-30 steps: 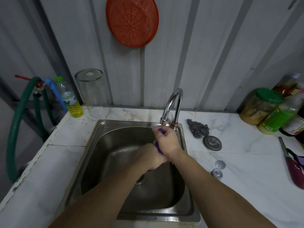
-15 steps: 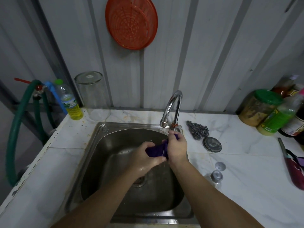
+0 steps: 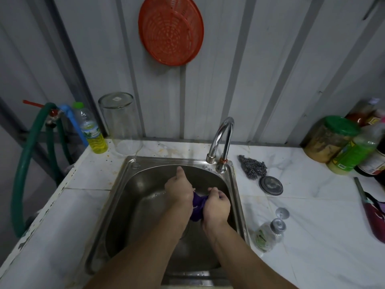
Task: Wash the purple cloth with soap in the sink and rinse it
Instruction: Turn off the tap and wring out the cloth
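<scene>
None of the labels can really be read from here: the small clear bottle (image 3: 264,238) lying on the counter at the lower right of the sink has green lettering too blurred to make out, and the yellow-liquid bottle (image 3: 91,130) at the upper left shows only a green-and-white band. The jars and bottles (image 3: 341,142) at the right edge carry labels that are smeared and partly cut off by the frame.

Over the middle of the steel sink (image 3: 125,184), the purple cloth (image 3: 198,205) is bunched into a wad between the two hands, so no long axis shows; most of it is hidden by fingers and palms. The left hand (image 3: 180,189) is curled around the cloth's left side with the thumb sticking up toward the back wall. The right hand (image 3: 216,205) is clenched into a fist on the right side of it. The faucet (image 3: 221,140) arches just behind them; I cannot tell whether water runs.
</scene>
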{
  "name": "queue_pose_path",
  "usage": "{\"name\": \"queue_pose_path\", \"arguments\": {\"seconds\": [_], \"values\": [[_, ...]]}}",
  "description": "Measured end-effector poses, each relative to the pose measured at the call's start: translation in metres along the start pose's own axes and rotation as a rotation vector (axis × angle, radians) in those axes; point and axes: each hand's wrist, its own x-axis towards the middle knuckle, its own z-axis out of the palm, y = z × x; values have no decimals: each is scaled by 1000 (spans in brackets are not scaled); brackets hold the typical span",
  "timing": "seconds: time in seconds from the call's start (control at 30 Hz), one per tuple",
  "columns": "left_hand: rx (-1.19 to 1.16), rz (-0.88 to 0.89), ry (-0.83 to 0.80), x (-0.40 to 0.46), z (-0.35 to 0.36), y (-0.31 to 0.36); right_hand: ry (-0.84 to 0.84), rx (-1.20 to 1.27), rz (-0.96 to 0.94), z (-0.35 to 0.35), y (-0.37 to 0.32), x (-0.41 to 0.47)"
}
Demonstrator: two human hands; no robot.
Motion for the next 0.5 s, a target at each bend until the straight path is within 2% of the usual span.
{"name": "queue_pose_path", "arguments": {"seconds": [0.17,0.33,0.5], "values": [[75,-82,-98,-1,-1,3,-44,46,126,-3,-14,2],[67,-184,-374,-2,-12,29,-232,41,-16,-19,-28,10],[328,19,-577,0,-25,46,-383,-95,-158,-40,-27,13]]}}
